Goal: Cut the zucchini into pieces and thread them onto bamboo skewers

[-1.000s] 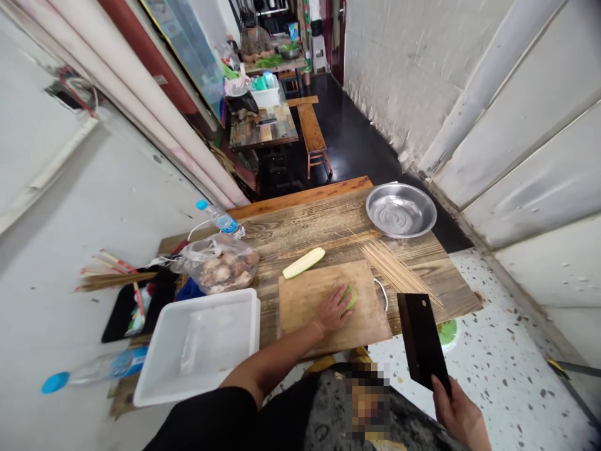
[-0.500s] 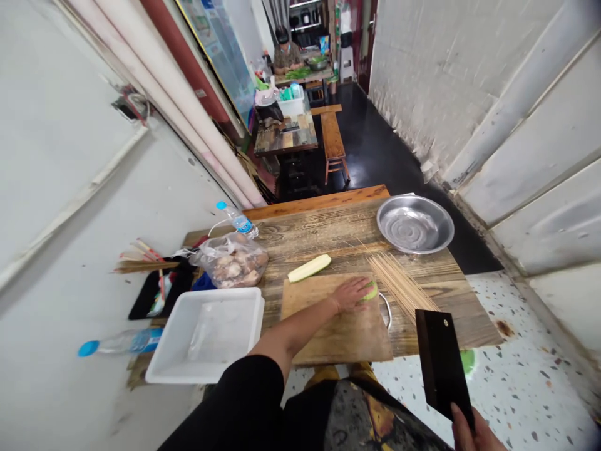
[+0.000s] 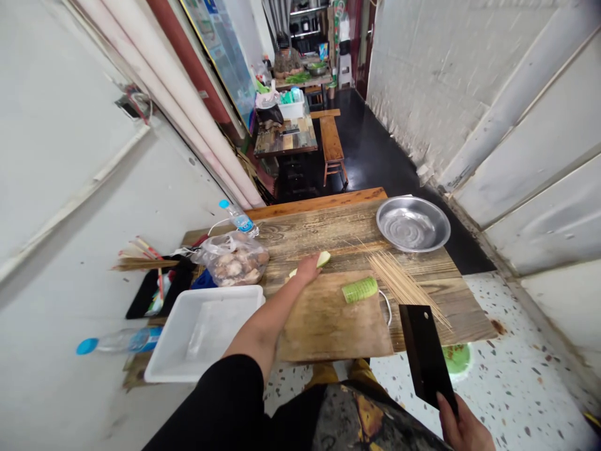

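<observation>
My left hand (image 3: 308, 268) is closed over the middle of a zucchini half (image 3: 323, 258), which lies on the table just beyond the cutting board's far edge; its two pale ends show on either side. On the wooden cutting board (image 3: 328, 332), near its right edge, sits a sliced zucchini piece (image 3: 360, 289) with its green slices still together. At the lower right, my right hand (image 3: 462, 421) grips a dark cleaver (image 3: 426, 354) by the handle, blade pointing up and away, in the air beside the table edge.
Thin bamboo skewers (image 3: 406, 282) lie right of the board, below a metal basin (image 3: 413, 223). To the left are a white plastic tub (image 3: 157, 357), a bag of mushroom-like pieces (image 3: 235, 260) and water bottles (image 3: 241, 220). A person (image 3: 287, 62) sits at a far table.
My left hand has left the sliced piece on the board and moved left and away onto the zucchini half. The cleaver in my right hand has shifted slightly left.
</observation>
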Action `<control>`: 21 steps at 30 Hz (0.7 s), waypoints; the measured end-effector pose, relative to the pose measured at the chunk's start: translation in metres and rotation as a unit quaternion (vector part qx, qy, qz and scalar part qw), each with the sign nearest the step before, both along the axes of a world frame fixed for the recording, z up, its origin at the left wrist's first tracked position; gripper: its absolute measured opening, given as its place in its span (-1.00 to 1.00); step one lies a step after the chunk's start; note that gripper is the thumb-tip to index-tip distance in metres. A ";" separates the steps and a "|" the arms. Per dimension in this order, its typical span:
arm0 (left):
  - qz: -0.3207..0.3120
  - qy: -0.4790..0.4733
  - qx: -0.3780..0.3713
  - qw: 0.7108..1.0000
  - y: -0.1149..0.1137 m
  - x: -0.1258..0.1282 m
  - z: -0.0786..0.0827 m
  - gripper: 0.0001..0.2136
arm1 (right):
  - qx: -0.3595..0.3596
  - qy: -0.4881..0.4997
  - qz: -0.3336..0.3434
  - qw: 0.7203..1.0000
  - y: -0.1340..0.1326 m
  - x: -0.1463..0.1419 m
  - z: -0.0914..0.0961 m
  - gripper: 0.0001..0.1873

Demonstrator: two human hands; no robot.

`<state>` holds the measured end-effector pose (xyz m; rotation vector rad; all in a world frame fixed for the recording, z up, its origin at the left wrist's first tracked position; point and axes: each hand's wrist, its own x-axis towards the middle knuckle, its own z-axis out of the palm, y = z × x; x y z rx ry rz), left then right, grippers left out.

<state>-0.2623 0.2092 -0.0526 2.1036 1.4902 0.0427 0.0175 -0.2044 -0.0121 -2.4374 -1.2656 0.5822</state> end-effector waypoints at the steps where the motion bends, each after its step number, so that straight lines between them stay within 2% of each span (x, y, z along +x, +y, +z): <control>1: -0.003 -0.020 -0.010 1.000 -0.003 -0.002 0.005 -0.38 | -0.002 0.001 -0.006 1.000 -0.001 -0.002 -0.003 -0.49; 4: -0.044 -0.086 -0.070 0.993 -0.030 -0.014 0.021 -0.52 | -0.008 0.013 -0.018 1.000 0.002 -0.010 -0.008 -0.43; 6: -0.089 -0.143 -0.180 0.969 -0.062 -0.024 0.026 -0.60 | -0.009 0.036 -0.012 0.999 0.008 -0.016 -0.007 -0.43; 7: -0.100 -0.205 -0.303 0.925 -0.079 -0.029 0.027 -0.60 | -0.009 0.050 -0.002 0.999 0.011 -0.020 -0.006 -0.45; 8: -0.095 -0.263 -0.413 0.867 -0.096 -0.032 0.026 -0.58 | -0.011 0.059 0.009 0.998 0.015 -0.023 -0.004 -0.46; 9: -0.080 -0.305 -0.482 0.818 -0.111 -0.035 0.023 -0.56 | -0.012 0.065 0.022 0.998 0.019 -0.027 -0.003 -0.48; 10: -0.059 -0.327 -0.519 0.788 -0.124 -0.036 0.019 -0.55 | -0.014 0.064 0.037 0.997 0.024 -0.031 -0.002 -0.49; 11: -0.036 -0.332 -0.526 0.782 -0.134 -0.037 0.014 -0.55 | -0.017 0.056 0.054 0.997 0.028 -0.034 -0.001 -0.49; 12: -0.015 -0.322 -0.512 0.796 -0.140 -0.037 0.009 -0.55 | -0.022 0.044 0.075 0.996 0.032 -0.038 -0.001 -0.50; 13: 0.004 -0.300 -0.485 0.822 -0.143 -0.036 0.004 -0.56 | -0.027 0.030 0.100 0.994 0.036 -0.041 0.000 -0.51; 16: 0.048 -0.219 -0.386 0.895 -0.140 -0.038 -0.008 -0.57 | -0.049 -0.015 0.174 0.983 0.047 -0.048 0.002 -0.56; 18: 0.067 -0.175 -0.327 0.926 -0.136 -0.042 -0.009 -0.59 | -0.071 -0.037 0.211 0.974 0.054 -0.051 0.005 -0.60; 21: 0.084 -0.114 -0.219 0.965 -0.136 -0.045 -0.002 -0.68 | -0.113 -0.058 0.250 0.960 0.062 -0.055 0.009 -0.66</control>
